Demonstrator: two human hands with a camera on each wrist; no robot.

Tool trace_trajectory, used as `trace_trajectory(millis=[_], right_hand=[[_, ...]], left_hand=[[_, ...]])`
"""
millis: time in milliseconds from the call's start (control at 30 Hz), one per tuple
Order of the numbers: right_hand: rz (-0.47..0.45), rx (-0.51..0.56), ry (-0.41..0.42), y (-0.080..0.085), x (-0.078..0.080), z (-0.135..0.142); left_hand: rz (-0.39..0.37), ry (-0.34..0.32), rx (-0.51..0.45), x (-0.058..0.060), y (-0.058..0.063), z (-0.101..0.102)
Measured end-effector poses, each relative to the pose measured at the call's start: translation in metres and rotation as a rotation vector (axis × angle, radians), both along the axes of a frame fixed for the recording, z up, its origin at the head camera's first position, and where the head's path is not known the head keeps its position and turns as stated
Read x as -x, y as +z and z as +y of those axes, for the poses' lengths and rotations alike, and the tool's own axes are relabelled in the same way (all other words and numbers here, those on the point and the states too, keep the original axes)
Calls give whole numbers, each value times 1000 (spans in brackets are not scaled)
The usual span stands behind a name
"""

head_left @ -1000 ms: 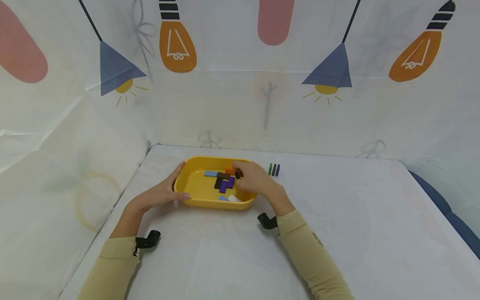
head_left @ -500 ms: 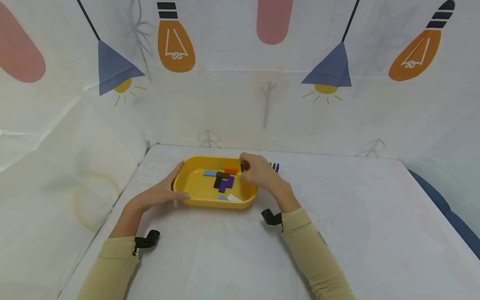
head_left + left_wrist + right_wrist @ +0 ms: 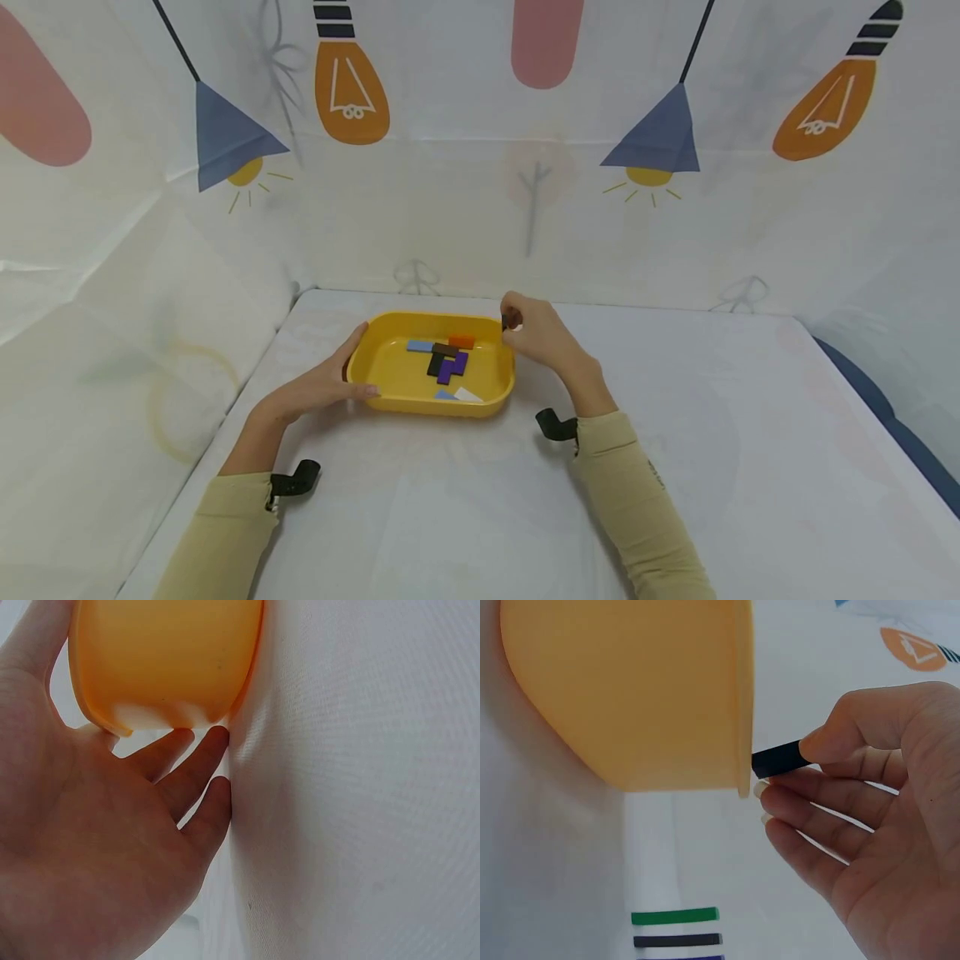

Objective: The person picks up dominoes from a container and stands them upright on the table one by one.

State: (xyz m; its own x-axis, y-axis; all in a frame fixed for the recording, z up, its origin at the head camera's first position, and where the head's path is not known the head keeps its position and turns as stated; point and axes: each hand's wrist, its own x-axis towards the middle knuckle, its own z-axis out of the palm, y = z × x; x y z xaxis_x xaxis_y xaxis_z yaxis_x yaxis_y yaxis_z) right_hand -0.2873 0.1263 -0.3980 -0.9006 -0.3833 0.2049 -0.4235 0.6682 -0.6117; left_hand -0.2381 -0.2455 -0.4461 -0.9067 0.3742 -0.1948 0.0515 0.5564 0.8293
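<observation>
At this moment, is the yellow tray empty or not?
Not empty: the yellow tray holds, among others, an orange piece and a purple piece.

white backdrop (image 3: 450, 217), printed blue lamps (image 3: 660, 133), orange bulbs (image 3: 351, 83); white table (image 3: 420, 517).

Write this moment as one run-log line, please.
left hand: holds yellow tray | right hand: pinches black piece beside tray | outside tray: green piece, dark-grey piece, purple piece

Tray (image 3: 405, 407) yellow; held block (image 3: 780, 758) black; tabletop (image 3: 420, 517) white; sleeves (image 3: 637, 500) khaki; backdrop (image 3: 465, 208) white, printed orange bulbs (image 3: 351, 92), blue lamps (image 3: 228, 137).
</observation>
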Motion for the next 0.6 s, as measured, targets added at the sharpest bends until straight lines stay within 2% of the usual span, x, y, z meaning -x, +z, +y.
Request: trace_trajectory(millis=[300,600], right_hand=[[-46,21,-88,0,2,22],[-56,36,-138,-2,3,42]], left_hand=[[3,0,-8,0,1,2],[5,1,5,0,1,1]])
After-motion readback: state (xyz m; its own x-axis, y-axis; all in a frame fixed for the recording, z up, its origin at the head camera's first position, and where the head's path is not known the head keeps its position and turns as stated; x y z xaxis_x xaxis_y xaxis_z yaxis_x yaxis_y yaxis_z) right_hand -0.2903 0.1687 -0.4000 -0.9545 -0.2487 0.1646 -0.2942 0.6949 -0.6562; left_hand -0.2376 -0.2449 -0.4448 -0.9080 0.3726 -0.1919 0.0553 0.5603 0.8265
